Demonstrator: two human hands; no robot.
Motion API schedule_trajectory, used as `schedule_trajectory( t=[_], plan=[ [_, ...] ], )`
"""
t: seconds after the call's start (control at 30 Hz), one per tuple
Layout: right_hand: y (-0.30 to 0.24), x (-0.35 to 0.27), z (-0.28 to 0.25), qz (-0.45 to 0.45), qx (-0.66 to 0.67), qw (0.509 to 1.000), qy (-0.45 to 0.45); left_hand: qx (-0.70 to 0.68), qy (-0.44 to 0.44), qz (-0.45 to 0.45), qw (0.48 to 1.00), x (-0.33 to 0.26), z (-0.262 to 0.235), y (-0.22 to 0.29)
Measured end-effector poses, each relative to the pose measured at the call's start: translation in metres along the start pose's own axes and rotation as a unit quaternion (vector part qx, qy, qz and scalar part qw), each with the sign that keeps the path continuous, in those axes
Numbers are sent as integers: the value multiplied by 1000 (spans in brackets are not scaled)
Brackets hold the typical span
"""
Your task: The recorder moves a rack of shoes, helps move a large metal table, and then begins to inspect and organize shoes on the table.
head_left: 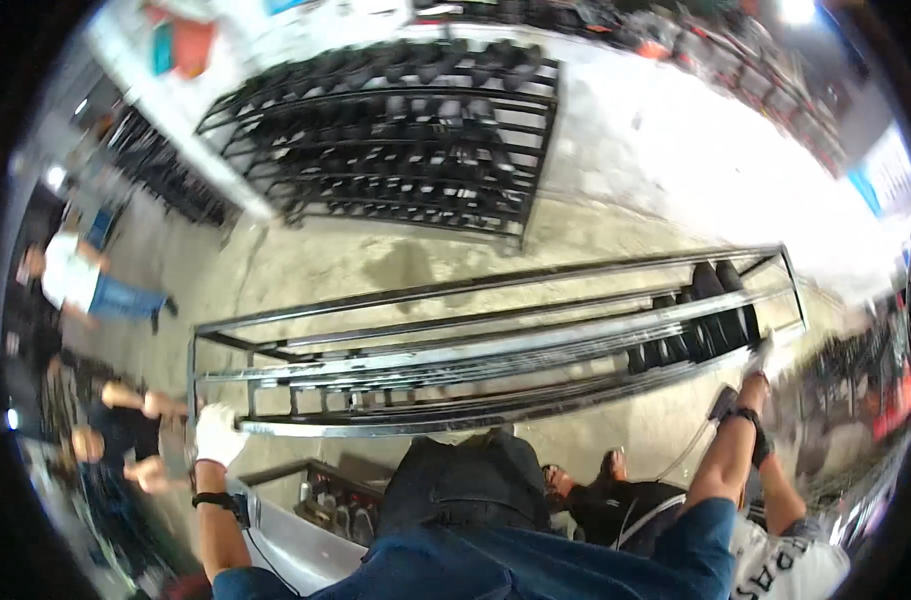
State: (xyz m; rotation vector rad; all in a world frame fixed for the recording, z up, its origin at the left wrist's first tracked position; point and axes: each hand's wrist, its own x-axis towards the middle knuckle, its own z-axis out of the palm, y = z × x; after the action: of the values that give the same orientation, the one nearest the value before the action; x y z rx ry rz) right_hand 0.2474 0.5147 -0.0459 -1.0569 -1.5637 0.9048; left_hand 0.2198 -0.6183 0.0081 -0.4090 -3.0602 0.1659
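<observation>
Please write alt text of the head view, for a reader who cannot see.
A person's white-gloved left hand and blurred right hand are at opposite ends of a long metal rack with dark pieces at its right end. Beyond stands a fuller black rack.

- A long, dark metal rack of straight parallel rails in a rectangular frame spans the middle of the view, its right end set higher than its left.
- Some of its rails shine pale along their upper faces; the left and middle stretches of its shelves look bare.
- Black, elongated, round-topped pieces stand side by side in a row at the rack's right end, blurred.
- The white-gloved left hand touches its near left corner; the right hand is at its right end.
</observation>
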Motion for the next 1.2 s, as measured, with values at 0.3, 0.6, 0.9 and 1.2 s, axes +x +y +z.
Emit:
schedule_trajectory(
  t=[0.3,0.6,0.9,1.2],
  plan=[
    [-52,-108,90,57,84,985,-137,-91,23,-57,994,-36,-36,127],
    [-107,-176,121,22,19,984,-176,-64,39,-102,992,-95,-23,29],
    [-161,-268,202,-105,-423,876,-207,25,14,-238,971,-195,-1,-105],
    [-215,-388,275,-17,2,860,-510,52,54,-335,939,-263,18,-192]
  ],
)
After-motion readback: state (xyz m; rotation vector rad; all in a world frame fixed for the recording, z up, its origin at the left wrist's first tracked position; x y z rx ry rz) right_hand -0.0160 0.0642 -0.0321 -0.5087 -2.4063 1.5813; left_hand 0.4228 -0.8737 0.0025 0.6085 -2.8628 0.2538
